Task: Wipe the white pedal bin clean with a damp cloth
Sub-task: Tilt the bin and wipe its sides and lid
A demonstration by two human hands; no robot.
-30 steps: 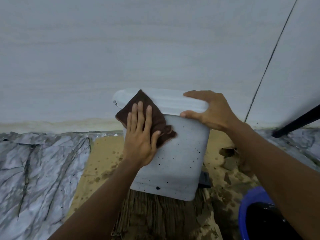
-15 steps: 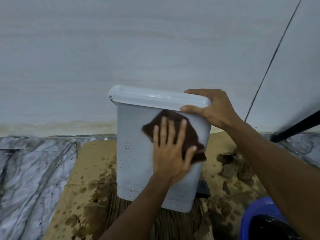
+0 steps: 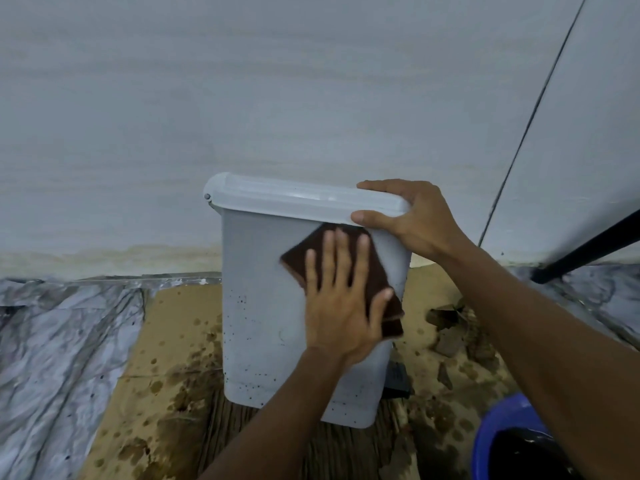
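Flat left grip (image 3: 341, 306) presses cloth (image 3: 379, 268) at bin's (image 3: 259, 323) right edge; right grip (image 3: 410, 216) clamps lid (image 3: 294, 199) corner; wall (image 3: 311, 98) behind, blue bucket (image 3: 502, 420) near

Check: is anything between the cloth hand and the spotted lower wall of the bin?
Nothing visible. The left hand presses the cloth flat on the bin near its top; the spots below lie on bare wall. The right hand has its grip on the lid, above that path.
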